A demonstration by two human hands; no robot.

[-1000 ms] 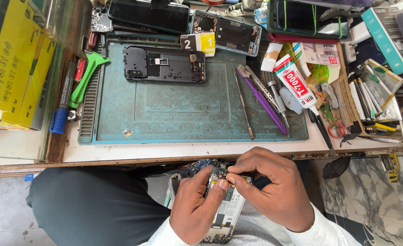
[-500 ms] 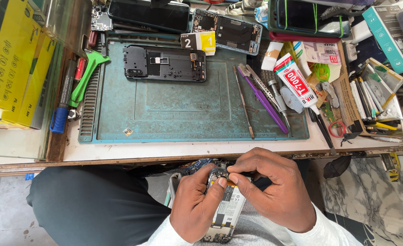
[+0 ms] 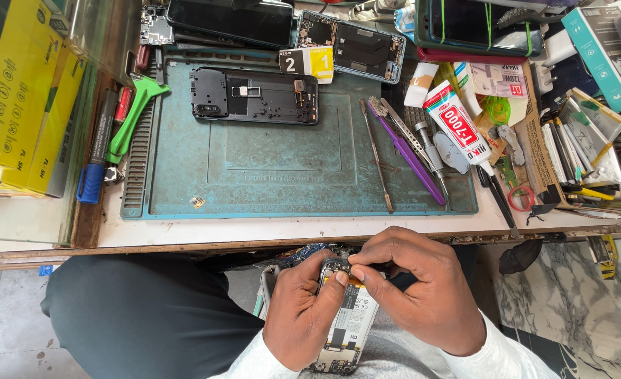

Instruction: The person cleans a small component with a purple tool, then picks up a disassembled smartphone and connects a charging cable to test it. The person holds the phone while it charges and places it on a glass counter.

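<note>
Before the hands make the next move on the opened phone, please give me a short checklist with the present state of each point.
1. Phone supported: ok, the left hand grips it over the lap.
2. Right hand at the work spot: ok, its fingertips pinch at the phone's top edge.
3. What the fingertips pinch: cannot tell, it is hidden.
4. Tools within reach: ok, the tweezers and purple pry tool lie on the mat.
5. Removed black frame safe: ok, it lies flat on the mat.
6. Small loose part on the mat: not ok, it lies near the front edge.
</note>
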